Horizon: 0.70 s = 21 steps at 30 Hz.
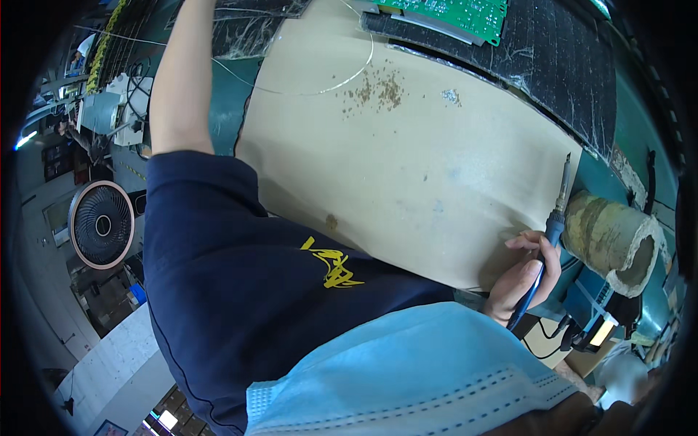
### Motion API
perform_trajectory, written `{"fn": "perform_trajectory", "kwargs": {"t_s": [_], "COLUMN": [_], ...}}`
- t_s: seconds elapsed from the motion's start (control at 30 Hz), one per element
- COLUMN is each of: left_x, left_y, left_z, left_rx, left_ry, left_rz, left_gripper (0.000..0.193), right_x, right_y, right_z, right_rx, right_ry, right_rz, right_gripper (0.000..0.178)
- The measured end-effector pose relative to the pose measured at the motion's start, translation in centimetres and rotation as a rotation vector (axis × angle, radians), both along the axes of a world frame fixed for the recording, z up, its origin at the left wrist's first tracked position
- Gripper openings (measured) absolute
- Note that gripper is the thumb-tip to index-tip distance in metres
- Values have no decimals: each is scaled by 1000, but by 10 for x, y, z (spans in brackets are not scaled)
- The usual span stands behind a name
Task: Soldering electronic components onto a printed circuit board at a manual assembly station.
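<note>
My right hand (525, 277) is closed around a blue-handled soldering iron (554, 227) near the right edge of the tan work sheet (349, 174). The iron's metal tip points up and away from me, apart from the sheet's far edge. My left forearm (182, 80) reaches up past the top of the picture, so the left hand is out of sight. A thin, silvery wire (371, 54), likely solder, curves over the far part of the sheet. Beyond it, a green circuit board (454, 16) rests on a dark ribbed surface (556, 65), partly cut off by the frame.
Brown crumbs (382, 89) and a small silvery patch (451, 96) mark the sheet. A thick, stained tube (603, 229) lies right of the iron, with cables below it. A round fan (102, 225) stands at the left. Part of another person (624, 378) shows at lower right.
</note>
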State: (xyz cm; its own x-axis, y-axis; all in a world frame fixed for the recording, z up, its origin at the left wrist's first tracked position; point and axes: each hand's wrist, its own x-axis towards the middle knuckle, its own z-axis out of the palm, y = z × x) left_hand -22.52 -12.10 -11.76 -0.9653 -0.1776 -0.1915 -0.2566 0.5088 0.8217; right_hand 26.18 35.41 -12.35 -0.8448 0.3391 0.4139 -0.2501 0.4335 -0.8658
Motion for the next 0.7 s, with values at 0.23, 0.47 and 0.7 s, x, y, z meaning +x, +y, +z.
{"fn": "perform_trajectory", "kwargs": {"t_s": [0.23, 0.47, 0.7], "left_x": [230, 357, 439], "left_y": [-26, 42, 109], "left_z": [126, 127, 62], "left_rx": [499, 482, 617], "left_ry": [5, -99, -292], "left_rz": [-59, -107, -178], "left_gripper": [39, 55, 53], "right_x": [1, 24, 36], "right_y": [-1, 11, 54], "right_z": [6, 23, 31], "right_rx": [-90, -16, 361], "right_ry": [92, 318, 321], "right_rz": [144, -8, -335], "right_gripper": [37, 42, 38]}}
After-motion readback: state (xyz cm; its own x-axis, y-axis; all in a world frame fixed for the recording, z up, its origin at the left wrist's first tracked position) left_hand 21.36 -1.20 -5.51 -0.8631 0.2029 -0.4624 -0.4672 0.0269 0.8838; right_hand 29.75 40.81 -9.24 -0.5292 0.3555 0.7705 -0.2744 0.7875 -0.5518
